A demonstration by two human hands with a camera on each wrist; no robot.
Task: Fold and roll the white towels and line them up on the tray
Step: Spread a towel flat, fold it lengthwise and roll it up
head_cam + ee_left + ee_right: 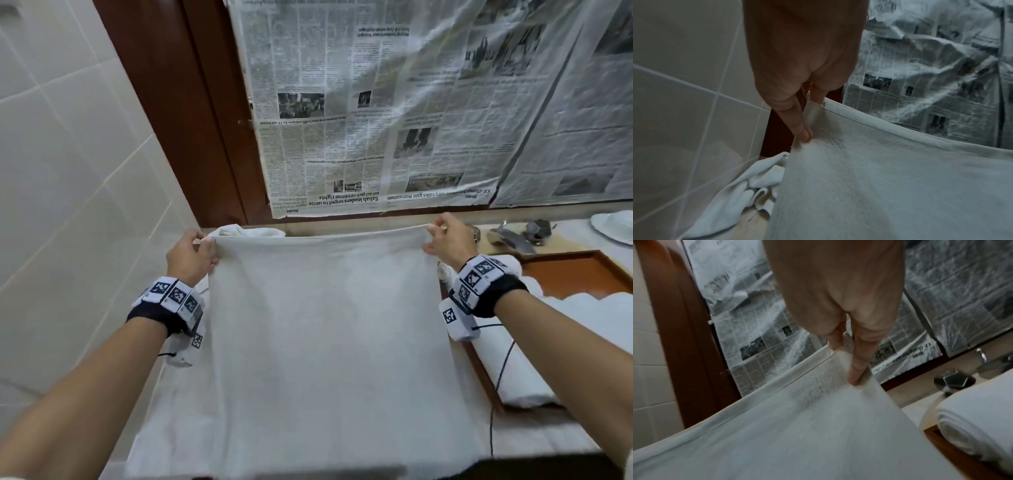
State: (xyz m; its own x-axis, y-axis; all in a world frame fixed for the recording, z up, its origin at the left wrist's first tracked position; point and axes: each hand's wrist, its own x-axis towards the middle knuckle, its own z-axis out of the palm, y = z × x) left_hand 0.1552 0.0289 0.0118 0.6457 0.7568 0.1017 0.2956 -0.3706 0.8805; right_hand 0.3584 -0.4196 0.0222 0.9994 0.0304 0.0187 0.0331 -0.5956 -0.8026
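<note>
Towel (325, 325) hangs stretched above the counter (534, 442), left hand (190, 255) and right hand (445, 236) each pinching a top corner, probably to square it for folding beside the tray (582, 270).

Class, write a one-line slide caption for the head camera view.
Both hands, left hand and right hand, pinch the far corners of a white towel spread beside the wooden tray.
</note>
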